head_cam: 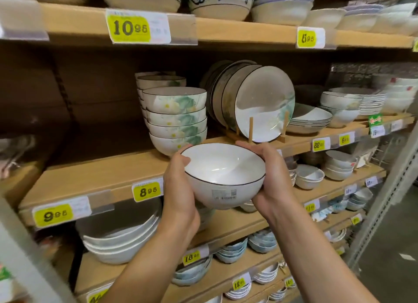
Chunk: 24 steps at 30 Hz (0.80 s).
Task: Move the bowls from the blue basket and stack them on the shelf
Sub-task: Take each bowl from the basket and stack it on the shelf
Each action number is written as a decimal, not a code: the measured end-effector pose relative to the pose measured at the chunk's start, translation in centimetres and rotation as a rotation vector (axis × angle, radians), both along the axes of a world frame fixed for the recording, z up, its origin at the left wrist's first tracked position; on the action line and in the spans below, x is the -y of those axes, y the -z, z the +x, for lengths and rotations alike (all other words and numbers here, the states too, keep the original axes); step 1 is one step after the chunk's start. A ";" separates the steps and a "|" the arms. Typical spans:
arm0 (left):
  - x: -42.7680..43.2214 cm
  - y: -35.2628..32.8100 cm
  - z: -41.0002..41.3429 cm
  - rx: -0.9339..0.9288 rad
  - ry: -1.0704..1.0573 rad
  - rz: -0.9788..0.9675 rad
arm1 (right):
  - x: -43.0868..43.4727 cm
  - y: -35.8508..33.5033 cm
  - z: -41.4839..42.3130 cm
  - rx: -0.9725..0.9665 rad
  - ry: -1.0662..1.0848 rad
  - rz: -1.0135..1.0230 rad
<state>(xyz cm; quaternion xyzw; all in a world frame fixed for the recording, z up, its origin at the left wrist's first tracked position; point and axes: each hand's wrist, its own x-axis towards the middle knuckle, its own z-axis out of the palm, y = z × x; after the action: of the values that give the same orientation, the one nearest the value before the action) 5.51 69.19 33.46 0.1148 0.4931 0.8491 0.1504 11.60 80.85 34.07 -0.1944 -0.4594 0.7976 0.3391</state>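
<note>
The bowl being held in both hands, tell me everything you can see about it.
The bowl is white, glossy, ceramic-looking, with a thin dark line round its rim and a barcode sticker on its outer wall. It is empty and tilted, opening toward the camera. The left hand and right hand cup its sides, in front of the shelf edge, touching nothing else.

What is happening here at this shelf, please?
A person is stocking a shop shelf. Both hands, the left hand and the right hand, hold one white bowl with a dark rim, upright, in front of the wooden shelf. Just behind it stands a stack of bowls with a green flower print, beside plates on a rack. The held bowl is not yet set down.
</note>
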 end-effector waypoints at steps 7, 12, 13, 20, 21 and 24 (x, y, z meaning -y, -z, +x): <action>-0.5 -0.5 -0.1 -0.127 -0.098 -0.010 | -2.2 -1.8 -2.7 -0.004 -0.176 -0.073; -2.0 0.9 1.3 -0.223 -0.201 0.037 | -2.7 -1.7 -3.6 0.040 -0.205 -0.108; -2.2 1.0 1.6 -0.222 -0.210 0.003 | -2.7 -1.7 -3.5 0.052 -0.209 -0.108; -2.2 -0.1 0.5 -0.020 -0.268 0.063 | -2.2 -0.3 -2.4 0.007 -0.230 0.056; -2.1 -0.3 0.4 0.004 -0.255 0.076 | -2.5 -0.3 -2.4 0.002 -0.271 0.060; -1.7 -0.9 0.0 0.013 -0.155 0.071 | -3.9 -1.6 -2.7 -0.019 -0.503 -0.038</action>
<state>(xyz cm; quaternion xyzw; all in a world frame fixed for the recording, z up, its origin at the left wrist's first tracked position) 5.55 70.88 34.38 0.0762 0.4693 0.8758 0.0832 8.85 84.74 35.62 -0.0726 -0.4750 0.8672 0.1306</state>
